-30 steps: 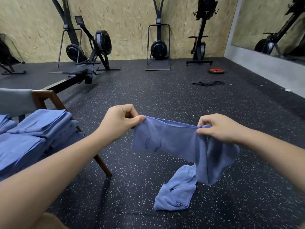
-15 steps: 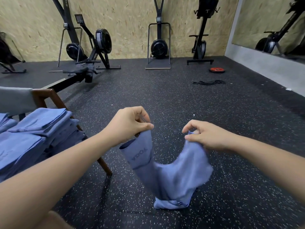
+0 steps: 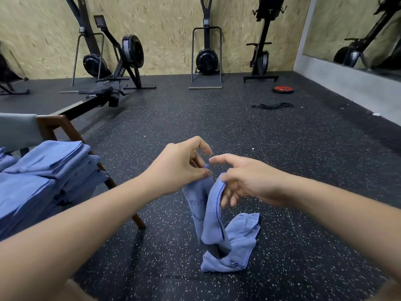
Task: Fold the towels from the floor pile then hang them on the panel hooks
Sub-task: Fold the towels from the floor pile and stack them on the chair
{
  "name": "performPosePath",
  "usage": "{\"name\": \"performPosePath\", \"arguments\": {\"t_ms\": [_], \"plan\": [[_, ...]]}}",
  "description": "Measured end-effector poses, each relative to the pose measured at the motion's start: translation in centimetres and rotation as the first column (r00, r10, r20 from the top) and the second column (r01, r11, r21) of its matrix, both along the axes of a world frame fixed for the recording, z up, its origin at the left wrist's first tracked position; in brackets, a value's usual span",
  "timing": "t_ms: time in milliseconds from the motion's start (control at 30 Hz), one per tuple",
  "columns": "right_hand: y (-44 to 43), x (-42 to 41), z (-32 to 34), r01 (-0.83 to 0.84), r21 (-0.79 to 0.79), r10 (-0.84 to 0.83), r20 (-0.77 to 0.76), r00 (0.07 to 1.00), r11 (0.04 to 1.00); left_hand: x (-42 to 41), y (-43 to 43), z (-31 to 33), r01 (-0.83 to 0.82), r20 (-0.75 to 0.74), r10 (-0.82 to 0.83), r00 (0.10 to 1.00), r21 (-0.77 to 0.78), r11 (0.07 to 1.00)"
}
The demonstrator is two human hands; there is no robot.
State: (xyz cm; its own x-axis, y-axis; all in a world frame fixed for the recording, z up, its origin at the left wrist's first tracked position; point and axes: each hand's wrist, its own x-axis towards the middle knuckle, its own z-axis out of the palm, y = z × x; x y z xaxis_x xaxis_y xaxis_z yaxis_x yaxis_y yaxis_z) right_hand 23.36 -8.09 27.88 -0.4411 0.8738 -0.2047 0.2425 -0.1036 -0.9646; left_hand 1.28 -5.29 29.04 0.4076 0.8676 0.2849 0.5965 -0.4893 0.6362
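Two ends of the towel (image 3: 207, 211) are held together, its length hanging toward the floor (image 3: 303, 170): one pinched by the left hand (image 3: 180, 168), one against the spread right hand (image 3: 253, 181), grip unclear.

Dark printed lettering runs across the held blue towel (image 3: 206, 216), but folds and blur leave it unreadable. Pale lettering on the rowing machine (image 3: 119, 75) frame is equally illegible.

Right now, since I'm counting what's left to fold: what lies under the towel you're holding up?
A second blue towel lies crumpled on the speckled floor beneath the held towel. The hanging end covers its left part, so anything tucked there cannot be seen.
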Motion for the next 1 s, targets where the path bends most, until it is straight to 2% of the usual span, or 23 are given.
{"name": "performPosePath", "arguments": {"t_ms": [333,533,700,833,900,1000], "plan": [[0.3,0.0,-0.1,0.069,-0.013,-0.069,-0.113,0.991,0.998,1.7,-1.0,0.2,0.092,-0.014,-0.091,0.996,0.094,0.991],[0.9,0.5,-0.4,0.132,0.150,-0.124,-0.063,0.990,0.980,2.2,-1.4,0.5,0.140,-0.029,-0.137,0.990,0.128,0.982],[1.3,1.0,-0.3,0.166,0.247,-0.173,0.005,0.985,0.955,2.2,-1.0,0.4,0.102,-0.046,-0.096,0.994,0.127,0.987],[1.3,1.5,0.4,0.200,0.345,-0.234,0.059,0.970,0.917,1.3,-0.1,0.1,0.055,-0.119,-0.041,0.992,0.120,0.991],[1.5,2.1,0.7,0.231,0.418,-0.292,0.086,0.953,0.878,0.7,0.3,0.0,0.046,-0.158,-0.025,0.987,0.131,0.990],[2.0,3.1,0.6,0.208,0.612,-0.400,0.195,0.896,0.763,0.2,0.8,-0.2,0.065,-0.179,-0.028,0.983,0.201,0.978]]}}
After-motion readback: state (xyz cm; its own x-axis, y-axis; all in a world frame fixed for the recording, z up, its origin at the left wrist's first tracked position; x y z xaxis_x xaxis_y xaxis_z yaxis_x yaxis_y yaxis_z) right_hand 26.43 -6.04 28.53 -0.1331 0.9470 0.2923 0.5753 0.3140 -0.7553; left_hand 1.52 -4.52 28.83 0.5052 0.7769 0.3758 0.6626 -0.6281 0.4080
